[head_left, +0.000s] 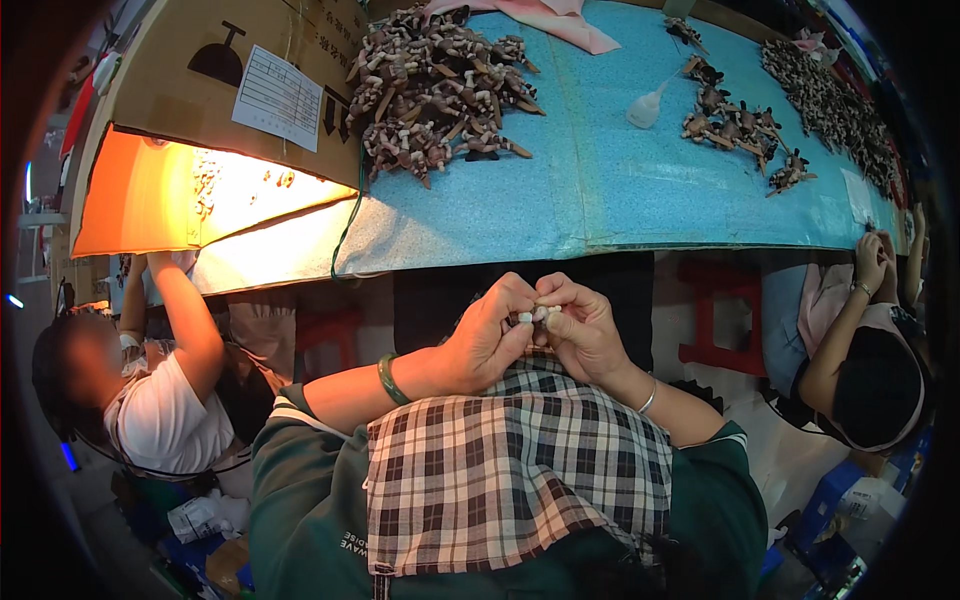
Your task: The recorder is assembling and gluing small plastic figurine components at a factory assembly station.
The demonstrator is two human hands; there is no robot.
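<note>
Both my hands meet above my lap, just off the near edge of the blue-covered table [500,215]. Between them is a small figurine [541,314] with white and dark parts, mostly hidden by my fingers. My left hand [490,335], with a green bangle at the wrist, pinches one side of it. My right hand [585,335], with a silver bracelet, pinches the other side. A large heap of similar small brown, white and dark figures [430,90] lies on the table ahead, to the left.
A cardboard box [240,60] lit orange inside stands at the left. A white squeeze bottle [646,108] lies near a smaller cluster of figures [730,125]; another heap [830,105] is at far right. Co-workers sit on both sides. A red stool [715,315] stands under the table.
</note>
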